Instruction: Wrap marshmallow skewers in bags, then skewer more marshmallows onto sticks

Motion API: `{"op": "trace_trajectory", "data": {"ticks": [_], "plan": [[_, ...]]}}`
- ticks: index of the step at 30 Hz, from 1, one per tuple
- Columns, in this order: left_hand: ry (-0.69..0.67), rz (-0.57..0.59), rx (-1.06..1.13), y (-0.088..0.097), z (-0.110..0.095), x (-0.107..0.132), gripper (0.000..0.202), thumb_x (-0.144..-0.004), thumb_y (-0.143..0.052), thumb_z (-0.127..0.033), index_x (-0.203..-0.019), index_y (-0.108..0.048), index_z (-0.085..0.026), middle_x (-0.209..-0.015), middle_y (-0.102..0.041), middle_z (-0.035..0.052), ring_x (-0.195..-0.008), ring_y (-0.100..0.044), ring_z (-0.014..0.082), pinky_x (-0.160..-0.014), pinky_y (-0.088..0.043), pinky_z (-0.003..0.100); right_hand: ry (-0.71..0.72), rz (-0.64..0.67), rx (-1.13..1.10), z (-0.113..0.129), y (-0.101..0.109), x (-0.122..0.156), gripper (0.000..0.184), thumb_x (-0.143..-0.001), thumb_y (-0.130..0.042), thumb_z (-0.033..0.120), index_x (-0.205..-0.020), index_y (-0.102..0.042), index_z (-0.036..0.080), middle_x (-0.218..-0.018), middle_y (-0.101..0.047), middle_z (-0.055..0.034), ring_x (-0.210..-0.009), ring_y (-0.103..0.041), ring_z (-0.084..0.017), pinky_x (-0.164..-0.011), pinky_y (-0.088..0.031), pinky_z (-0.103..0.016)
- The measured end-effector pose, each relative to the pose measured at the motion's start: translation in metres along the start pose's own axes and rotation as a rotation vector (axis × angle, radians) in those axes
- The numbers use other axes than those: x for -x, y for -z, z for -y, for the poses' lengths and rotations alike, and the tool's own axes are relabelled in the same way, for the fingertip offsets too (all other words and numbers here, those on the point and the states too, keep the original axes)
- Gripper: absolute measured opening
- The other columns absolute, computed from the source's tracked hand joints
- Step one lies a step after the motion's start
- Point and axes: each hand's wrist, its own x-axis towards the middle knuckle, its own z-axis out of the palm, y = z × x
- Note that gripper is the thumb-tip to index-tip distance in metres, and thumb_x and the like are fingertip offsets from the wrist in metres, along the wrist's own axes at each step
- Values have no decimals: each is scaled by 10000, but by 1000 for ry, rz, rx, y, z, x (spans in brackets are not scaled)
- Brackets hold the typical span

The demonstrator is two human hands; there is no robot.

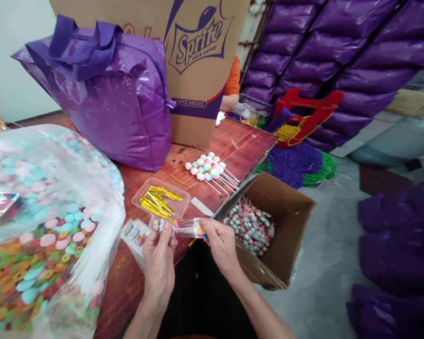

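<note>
Forearms reach forward, wrists raised; left hand and right hand pinch opposite ends of a clear printed packet, thumbs uppermost, near the table edge. Packet print: illegible. Stacked sleeves beside the left hand: lettering too small. Carton behind reads "Sprite stick candy", "30PCS*24BOXES".

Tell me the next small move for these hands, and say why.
Probably hold the packet in the right hand and take one of the gold ties with the left hand. Both hands grip the packet, no tie shows on its visible part, and the tray of ties lies just beyond the left hand.
</note>
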Motion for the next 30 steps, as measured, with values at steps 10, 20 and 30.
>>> {"op": "trace_trajectory", "data": {"ticks": [10,20,30], "plan": [[-88,-43,71,-12,-21,-22,447,-479,-970,-282,-797,-685,-149,-710,-610,-59,-514,-451,13,-456,-393,127,329,-332,906,-5,39,-113,216,-942,-543,291,-826,-671,163,-845,-676,-103,-784,-548,-218,-737,-374,-323],[-14,-108,113,3,-21,-32,394,-588,-932,-290,-859,-680,-156,-747,-672,-40,-568,-566,38,-526,-446,152,407,-276,655,-16,52,-104,213,-924,-529,250,-817,-700,181,-773,-698,-57,-710,-604,-200,-688,-431,-308],[-45,-154,92,11,-24,-31,415,-556,-940,-294,-836,-659,-171,-775,-699,-41,-620,-621,67,-581,-453,194,555,-105,424,18,58,24,110,-893,-653,139,-857,-711,225,-739,-713,-15,-680,-647,-182,-705,-461,-339]]}}
